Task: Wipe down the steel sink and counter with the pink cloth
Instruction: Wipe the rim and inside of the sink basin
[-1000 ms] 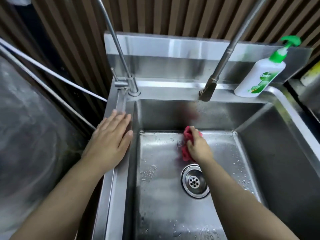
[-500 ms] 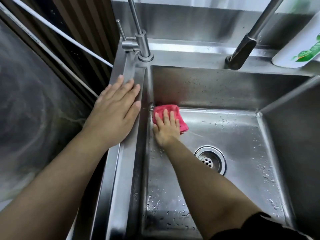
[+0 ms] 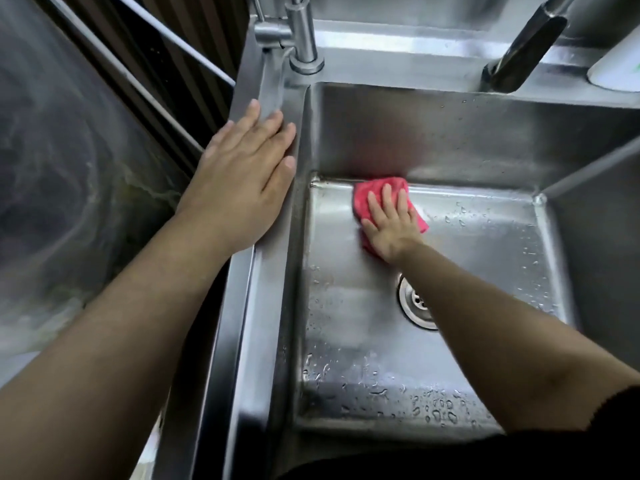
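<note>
Left hand [image 3: 242, 178] lay flat on the left rim of the stainless steel sink [image 3: 263, 306], fingers straight and together, gripping nothing; same brace spot as half a second before. Thin chrome tap [image 3: 303, 39] stood on the back ledge just beyond its fingertips. In the basin, the crumpled pink cloth [image 3: 377, 188] sat on the floor against the seam with the back wall. Right hand [image 3: 391, 226] pressed it down with the palm, fingers straight and slightly spread, not curled round it. Change: half a second before, the cloth was tucked in the back-left corner; it had since slid right along the back seam and stood clear of the left wall. Reads as a back-edge pass in progress, heading right. The round steel drain [image 3: 414, 303] lay just behind the wrist, partly hidden by the forearm. Water beads showed along the front and right of the basin floor, so probably those areas were unwiped. Dark spray spout [image 3: 523, 50] and white soap bottle [image 3: 620, 71] stood on the back ledge at right. Judgement: basin partly done, ledge and counter not yet started.
</note>
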Demonstrator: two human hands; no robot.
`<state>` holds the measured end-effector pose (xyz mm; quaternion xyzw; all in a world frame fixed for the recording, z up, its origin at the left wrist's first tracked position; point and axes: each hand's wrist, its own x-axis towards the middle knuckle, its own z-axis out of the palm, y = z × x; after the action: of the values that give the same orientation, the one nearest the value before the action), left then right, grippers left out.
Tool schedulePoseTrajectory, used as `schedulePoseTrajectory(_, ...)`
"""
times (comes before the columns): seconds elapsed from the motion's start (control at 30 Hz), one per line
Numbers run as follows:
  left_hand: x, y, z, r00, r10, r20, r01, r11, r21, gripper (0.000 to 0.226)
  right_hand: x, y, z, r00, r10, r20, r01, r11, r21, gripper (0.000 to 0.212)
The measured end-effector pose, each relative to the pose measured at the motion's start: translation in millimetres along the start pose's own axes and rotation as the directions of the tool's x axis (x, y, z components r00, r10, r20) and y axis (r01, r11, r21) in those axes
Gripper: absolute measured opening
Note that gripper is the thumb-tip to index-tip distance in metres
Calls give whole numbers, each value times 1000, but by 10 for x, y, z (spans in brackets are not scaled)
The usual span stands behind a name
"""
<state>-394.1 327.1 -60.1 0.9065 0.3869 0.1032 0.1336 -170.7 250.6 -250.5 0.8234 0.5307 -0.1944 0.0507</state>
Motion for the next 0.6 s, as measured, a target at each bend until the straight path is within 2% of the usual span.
schedulePoseTrajectory(0.07, 4, -15, 7, 1000, -1, 1, 1, 1000, -10, 53, 23, -237, 59, 996, -86, 20, 86, 996, -11, 57)
schedulePoseTrajectory(0.13, 1, -35, 31, 1000, -1, 14, 1, 1000, 8, 51, -207, -374, 202, 958, -280, 56, 283, 956, -70, 56)
schedulePoseTrajectory(0.17, 5, -46, 34, 1000, 1, 18, -1, 1000, 25, 51, -410, -410, 298, 915, -396, 69, 401, 912, -85, 56)
schedulePoseTrajectory(0.23, 7, -41, 33, 1000, 6, 22, -7, 999, 46, 51, -914, -333, 441, 781, -615, 114, 623, 778, -73, 58)
schedulePoseTrajectory(0.33, 3, -27, 33, 999, 1, 42, -3, 999, 40, 48, -1308, 142, 521, 424, -872, 243, 904, 422, -63, 50)
schedulePoseTrajectory(0.37, 2, -31, 37, 999, 3, 47, -5, 999, 43, 48, -1251, 298, 482, 341, -903, 263, 938, 344, -37, 47)
schedulePoseTrajectory(0.4, 0, -38, 45, 999, 3, 44, -5, 999, 47, 48, -1110, 407, 422, 317, -911, 263, 946, 324, -18, 46)
schedulePoseTrajectory(0.43, 3, -45, 51, 999, 3, 37, -5, 999, 51, 48, -909, 455, 353, 362, -900, 242, 930, 368, -22, 46)
schedulePoseTrajectory(0.47, 11, -49, 53, 999, 6, 32, -8, 999, 54, 49, -699, 449, 283, 477, -852, 216, 875, 482, -34, 47)
schedulePoseTrajectory(0.53, 26, -56, 54, 999, 16, 36, -19, 997, 70, 51, -264, 336, 174, 747, -656, 105, 663, 746, -57, 50)
schedulePoseTrajectory(0.57, 25, -70, 57, 999, 13, 40, -16, 997, 76, 51, -98, 237, 143, 845, -532, 44, 534, 843, -69, 51)
schedulePoseTrajectory(0.6, 23, -84, 64, 999, 2, 43, -5, 997, 73, 50, -7, 115, 137, 906, -422, 8, 421, 903, -88, 52)
